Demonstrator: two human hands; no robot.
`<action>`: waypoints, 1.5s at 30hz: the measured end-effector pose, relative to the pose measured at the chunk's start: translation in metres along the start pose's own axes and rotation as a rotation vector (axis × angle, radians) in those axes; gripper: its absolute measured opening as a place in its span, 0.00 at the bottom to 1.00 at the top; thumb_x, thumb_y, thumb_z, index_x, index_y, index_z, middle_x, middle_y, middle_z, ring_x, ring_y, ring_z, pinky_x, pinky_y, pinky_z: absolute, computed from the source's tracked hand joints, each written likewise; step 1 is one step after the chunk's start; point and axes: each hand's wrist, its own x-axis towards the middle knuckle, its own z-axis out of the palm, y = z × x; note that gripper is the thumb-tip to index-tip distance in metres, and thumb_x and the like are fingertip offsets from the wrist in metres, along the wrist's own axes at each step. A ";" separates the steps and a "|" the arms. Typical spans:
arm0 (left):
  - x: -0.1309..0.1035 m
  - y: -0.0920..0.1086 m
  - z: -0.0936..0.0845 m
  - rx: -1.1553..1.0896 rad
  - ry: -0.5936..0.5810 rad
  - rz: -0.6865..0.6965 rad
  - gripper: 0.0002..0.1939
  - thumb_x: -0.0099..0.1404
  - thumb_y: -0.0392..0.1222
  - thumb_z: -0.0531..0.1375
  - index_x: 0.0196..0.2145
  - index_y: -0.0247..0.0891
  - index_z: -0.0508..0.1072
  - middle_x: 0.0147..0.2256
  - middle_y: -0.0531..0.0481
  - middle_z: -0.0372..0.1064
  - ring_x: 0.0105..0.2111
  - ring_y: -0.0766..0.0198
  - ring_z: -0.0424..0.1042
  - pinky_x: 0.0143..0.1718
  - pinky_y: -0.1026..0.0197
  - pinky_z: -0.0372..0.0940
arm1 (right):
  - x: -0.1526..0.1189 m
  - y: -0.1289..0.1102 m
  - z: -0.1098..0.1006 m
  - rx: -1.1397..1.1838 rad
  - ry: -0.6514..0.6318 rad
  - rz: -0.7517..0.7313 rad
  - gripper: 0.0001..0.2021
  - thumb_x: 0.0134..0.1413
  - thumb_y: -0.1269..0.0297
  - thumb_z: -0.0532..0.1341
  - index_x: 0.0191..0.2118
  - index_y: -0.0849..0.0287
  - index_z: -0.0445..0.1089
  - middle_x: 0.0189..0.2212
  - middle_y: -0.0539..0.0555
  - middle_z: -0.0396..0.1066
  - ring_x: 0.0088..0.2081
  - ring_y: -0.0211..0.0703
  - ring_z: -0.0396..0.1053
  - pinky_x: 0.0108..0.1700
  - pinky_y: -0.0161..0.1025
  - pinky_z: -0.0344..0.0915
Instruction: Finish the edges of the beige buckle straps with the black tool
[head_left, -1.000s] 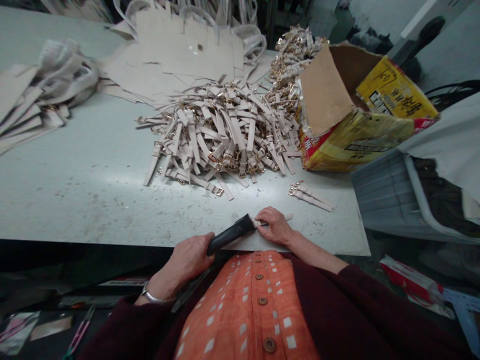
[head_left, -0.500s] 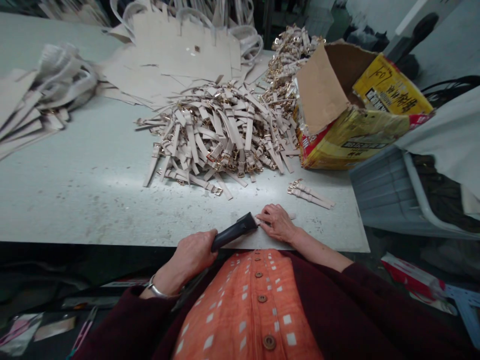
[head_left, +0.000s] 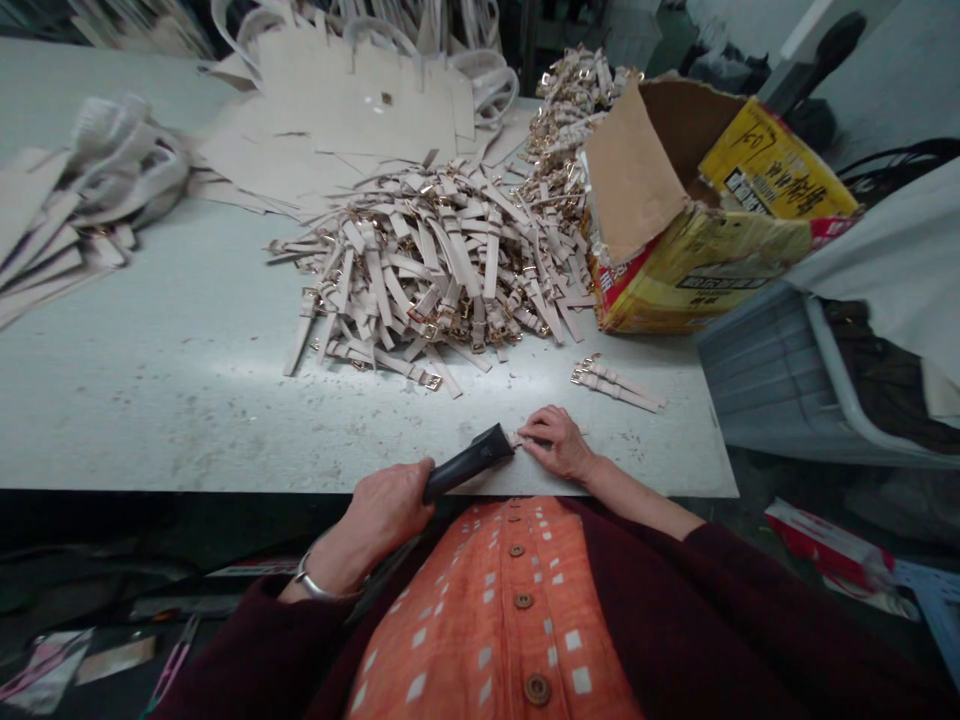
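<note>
While the pale table (head_left: pixel 150 400) bears all the work, the big pile of buckled straps (head_left: pixel 450 240) lies on it in front of the person. To the right of this pile stands the open cardboard box (head_left: pixel 705 285), near the table's edge. Close to the person, a black tool (head_left: pixel 469 464) is held slanting, and its wide end points to the right hand. The left hand (head_left: pixel 391 500) is closed around its handle. The right hand (head_left: pixel 556 446) has its fingers bent in a pinch on a small pale piece (head_left: pixel 517 438), just at the tool's end; its full shape I cannot tell. Two loose straps (head_left: pixel 619 385) rest beyond this hand. I judge that the step in hand is joining tool and piece, and the next move calls for a steady pinch and careful alignment.
</note>
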 end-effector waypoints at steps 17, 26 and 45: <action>0.002 0.001 0.009 -0.018 0.015 -0.004 0.15 0.55 0.42 0.52 0.41 0.40 0.66 0.36 0.43 0.72 0.36 0.56 0.71 0.33 0.59 0.62 | 0.015 -0.019 0.003 -0.148 -0.081 0.070 0.06 0.58 0.67 0.52 0.33 0.58 0.65 0.32 0.54 0.65 0.38 0.44 0.58 0.44 0.42 0.51; 0.001 0.001 0.010 -0.037 0.004 -0.017 0.16 0.54 0.41 0.51 0.41 0.40 0.66 0.35 0.43 0.72 0.36 0.55 0.71 0.34 0.58 0.61 | 0.023 -0.014 0.006 -0.032 0.054 0.252 0.06 0.60 0.68 0.49 0.39 0.57 0.61 0.26 0.48 0.67 0.30 0.40 0.63 0.44 0.38 0.54; 0.013 -0.007 0.007 -0.124 0.041 -0.060 0.17 0.55 0.44 0.53 0.43 0.40 0.66 0.34 0.46 0.73 0.36 0.59 0.72 0.35 0.62 0.62 | -0.004 0.001 -0.007 0.109 0.030 0.065 0.16 0.50 0.68 0.60 0.47 0.59 0.63 0.36 0.55 0.69 0.39 0.44 0.63 0.43 0.42 0.60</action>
